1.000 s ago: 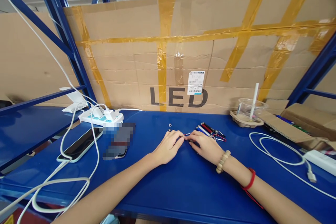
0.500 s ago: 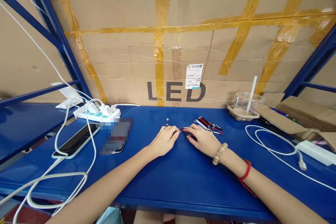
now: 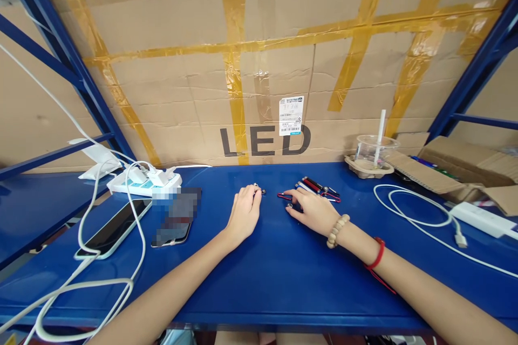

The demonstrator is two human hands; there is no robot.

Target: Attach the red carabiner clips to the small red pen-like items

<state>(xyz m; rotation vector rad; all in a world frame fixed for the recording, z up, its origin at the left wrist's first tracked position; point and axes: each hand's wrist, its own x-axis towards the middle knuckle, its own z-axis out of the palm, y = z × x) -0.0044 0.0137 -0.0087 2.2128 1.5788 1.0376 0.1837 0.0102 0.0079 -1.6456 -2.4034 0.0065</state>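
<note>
Centre frame | our left hand (image 3: 244, 211) fingertips touched small metal pieces (image 3: 259, 189), nothing pinched | our right hand (image 3: 311, 210) lay flat beside pens (image 3: 318, 188), fingers loosely spread

One head-worn camera looks forward and down (fairly near) across the blue shelf (image 3: 283, 275) toward the cardboard wall (image 3: 182, 64).

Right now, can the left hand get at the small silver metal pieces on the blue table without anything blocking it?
Probably yes. The left hand lies flat on the blue table, fingertips already at the small silver metal pieces. Nothing lies between them; the right hand sits apart, by the bundle of pens.
</note>
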